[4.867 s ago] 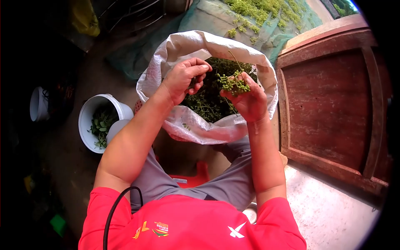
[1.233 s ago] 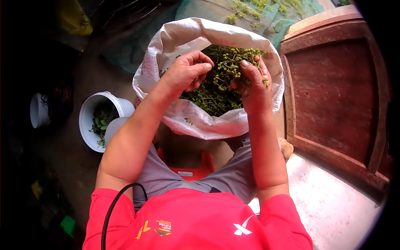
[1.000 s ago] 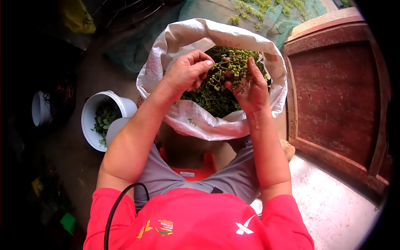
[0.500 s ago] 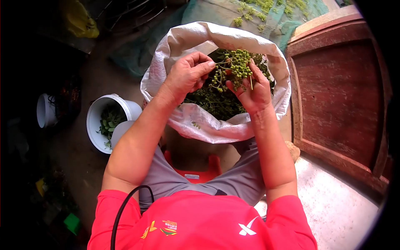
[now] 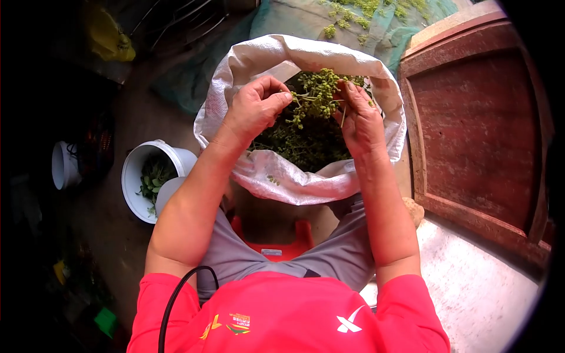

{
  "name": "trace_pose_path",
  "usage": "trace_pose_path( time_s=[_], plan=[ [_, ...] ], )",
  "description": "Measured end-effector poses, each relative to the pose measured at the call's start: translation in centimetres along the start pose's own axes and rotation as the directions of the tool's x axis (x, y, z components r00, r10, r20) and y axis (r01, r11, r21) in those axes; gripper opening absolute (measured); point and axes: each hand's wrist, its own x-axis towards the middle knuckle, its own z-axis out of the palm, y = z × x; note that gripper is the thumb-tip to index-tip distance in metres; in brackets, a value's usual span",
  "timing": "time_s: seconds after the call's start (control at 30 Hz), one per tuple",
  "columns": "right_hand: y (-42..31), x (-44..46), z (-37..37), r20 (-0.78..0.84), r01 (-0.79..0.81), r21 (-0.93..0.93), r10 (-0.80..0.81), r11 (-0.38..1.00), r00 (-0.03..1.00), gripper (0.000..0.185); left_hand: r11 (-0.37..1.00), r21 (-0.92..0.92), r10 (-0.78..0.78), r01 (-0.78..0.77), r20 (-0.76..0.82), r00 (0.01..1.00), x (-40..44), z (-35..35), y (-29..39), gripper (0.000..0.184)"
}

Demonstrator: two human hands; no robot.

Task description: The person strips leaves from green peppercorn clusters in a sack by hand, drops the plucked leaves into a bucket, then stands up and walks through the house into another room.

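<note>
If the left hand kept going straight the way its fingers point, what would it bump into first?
The left hand would likely meet the green cluster first, right at its fingertips, with the right hand just beyond. Depth is hard to judge here.

Red shirt, white and yellow marks, grey trousers.

The sack rim [image 5: 336, 54] (thickly folded) encircles an open mouth [image 5: 301, 147].

Past the white sack [image 5: 268, 170], the netting [image 5: 282, 23] runs off the top edge. Right of the sack, the wooden door [image 5: 471, 135] kinda fades into black. Below it, the red shirt [image 5: 294, 309] gets cut off, tiny print [image 5: 240, 320] unreadable.
</note>
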Motion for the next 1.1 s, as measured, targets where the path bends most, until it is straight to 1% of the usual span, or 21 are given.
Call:
trace_pose_path(
  time_s=[0.03, 0.07, 0.13, 0.2, 0.23, 0.3, 0.37, 0.4, 0.47, 0.53, 0.6, 0.67, 0.73, 0.77, 0.8, 0.87, 0.9, 0.93, 0.97, 1.0, 1.1],
  plan=[
    [-0.3, -0.1, 0.0, -0.036, 0.006, -0.032, -0.008, 0.999, 0.999, 0.021, 0.999, 0.053, 0.001, 0.001, -0.048, 0.999, 0.2, -0.1, -0.2, 0.008],
    [-0.6, -0.1, -0.1, -0.072, 0.011, -0.065, -0.016, 0.998, 0.997, 0.02, 0.999, 0.051, 0.004, -0.002, -0.04, 0.999, 0.3, -0.2, -0.3, 0.008],
    [-0.7, 0.1, -0.6, -0.064, 0.017, -0.036, -0.02, 0.999, 0.998, 0.02, 0.997, 0.078, -0.014, 0.02, -0.071, 0.997, 0.4, -0.3, -0.5, 0.007],
    [-0.8, 0.0, -0.7, 0.091, -0.093, 0.2, 0.076, 0.975, 0.993, 0.021, 0.994, 0.109, -0.012, 0.02, -0.075, 0.997, 0.4, -0.3, -0.7, 0.007],
    [-0.8, -0.1, -0.4, 0.054, -0.095, 0.19, 0.086, 0.977, 0.995, 0.026, 0.992, 0.126, -0.004, 0.013, -0.067, 0.998, 0.5, -0.3, -0.7, 0.008],
    [-0.8, 0.0, -0.5, 0.062, -0.091, 0.186, 0.081, 0.978, 0.995, 0.027, 0.989, 0.145, 0.002, 0.007, -0.06, 0.998, 0.5, -0.3, -0.9, 0.008],
    [-0.7, -0.1, -0.6, 0.071, -0.088, 0.182, 0.076, 0.979, 0.995, 0.027, 0.951, 0.306, -0.03, 0.047, -0.061, 0.998, 0.5, -0.3, -1.0, 0.01],
    [-0.8, -0.1, -0.6, 0.067, -0.093, 0.166, 0.083, 0.982, 0.994, 0.025, 0.951, 0.307, -0.03, 0.048, -0.062, 0.998, 0.4, -0.1, -1.1, 0.01],
    [-0.7, -0.2, -0.7, 0.065, -0.099, 0.151, 0.09, 0.984, 0.994, 0.023, 0.889, 0.448, 0.164, -0.098, -0.111, 0.98, 0.0, 0.5, -1.2, 0.014],
    [-0.6, -0.3, -0.7, 0.114, -0.121, 0.114, 0.108, 0.986, 0.988, 0.023, 0.889, 0.439, 0.194, -0.133, -0.097, 0.976, 0.0, 0.7, -0.9, 0.018],
    [-0.5, -0.8, 0.0, 0.099, -0.129, 0.087, 0.12, 0.988, 0.988, 0.024, 0.93, 0.272, 0.268, -0.249, -0.034, 0.963, -0.1, 1.3, -0.9, 0.02],
    [-0.2, -1.0, 0.3, 0.086, -0.141, 0.056, 0.136, 0.988, 0.987, 0.024, 0.885, 0.378, 0.266, -0.272, 0.068, 0.962, -0.3, 1.5, -1.1, 0.02],
    [0.1, -0.8, 0.4, 0.16, -0.162, 0.043, 0.153, 0.986, 0.975, 0.025, 0.864, 0.42, 0.278, -0.279, 0.066, 0.958, -0.6, 1.9, -0.9, 0.018],
    [0.2, -0.9, 0.3, 0.234, -0.168, 0.049, 0.152, 0.985, 0.96, 0.026, 0.862, 0.439, 0.24, -0.254, 0.088, 0.967, -0.6, 1.9, -0.9, 0.016],
    [0.0, -0.9, 0.4, 0.234, -0.168, 0.049, 0.152, 0.985, 0.96, 0.026, 0.858, 0.459, 0.201, -0.23, 0.112, 0.973, -0.6, 1.8, -0.9, 0.013],
    [-0.6, -1.3, 0.9, 0.223, -0.007, -0.239, 0.062, 0.971, 0.973, 0.029, 0.844, 0.486, 0.196, -0.225, 0.111, 0.974, -0.6, 1.6, -0.6, 0.013],
    [-0.8, -1.3, 1.0, 0.277, 0.143, -0.321, -0.052, 0.936, 0.959, 0.03, 0.827, 0.504, 0.23, -0.251, 0.106, 0.967, -0.6, 1.5, -0.6, 0.012],
    [-0.9, -1.4, 1.0, 0.277, 0.142, -0.322, -0.05, 0.936, 0.96, 0.03, 0.807, 0.521, 0.264, -0.277, 0.1, 0.959, -0.6, 1.4, -0.6, 0.012],
    [-1.1, -1.4, 1.1, 0.399, 0.368, -0.489, -0.172, 0.791, 0.901, 0.03, 0.808, 0.52, 0.264, -0.276, 0.099, 0.96, -0.7, 1.4, -0.5, 0.012],
    [-1.3, -1.4, 1.2, 0.537, 0.57, -0.591, -0.249, 0.57, 0.806, 0.03, 0.778, 0.55, 0.286, -0.304, 0.122, 0.951, -0.7, 1.4, -0.3, 0.012],
    [-0.4, -1.2, 1.4, 0.574, 0.617, -0.626, -0.254, 0.476, 0.778, 0.022, 0.742, 0.574, 0.316, -0.347, 0.158, 0.936, -0.9, 1.2, 0.0, 0.011]
  ],
)
